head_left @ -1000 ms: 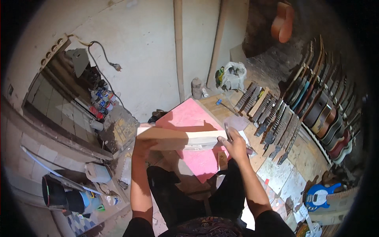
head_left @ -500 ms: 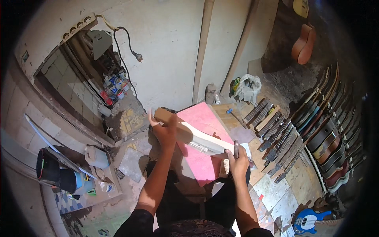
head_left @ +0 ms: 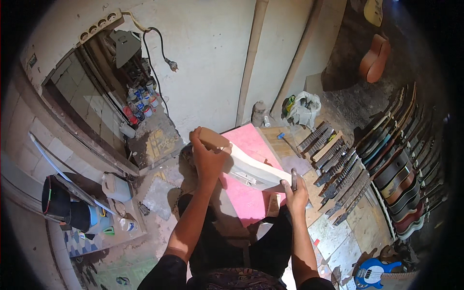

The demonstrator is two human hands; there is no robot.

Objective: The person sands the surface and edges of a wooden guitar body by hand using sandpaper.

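Note:
A white, curved guitar body with recesses cut in its face is held tilted, nearly edge-on, above a pink board. My left hand is closed on its far left end, thumb on the near side. That end has a tan, block-like part; I cannot tell whether it is a separate block or the body in shade. At the other end my right hand grips the body, thumb on top. Below, a small pale block-like piece lies at the board's near edge.
Several guitar necks lie in a row at right, beside a rack of guitar bodies. A blue-headed hammer and a white plastic bag are beyond. At left stand dark buckets and a jerrycan. A blue bass lies lower right.
The guitar body and both hands have shifted slightly to the right in the picture, and the far left end shows more of its tan part. Both hands keep their hold.

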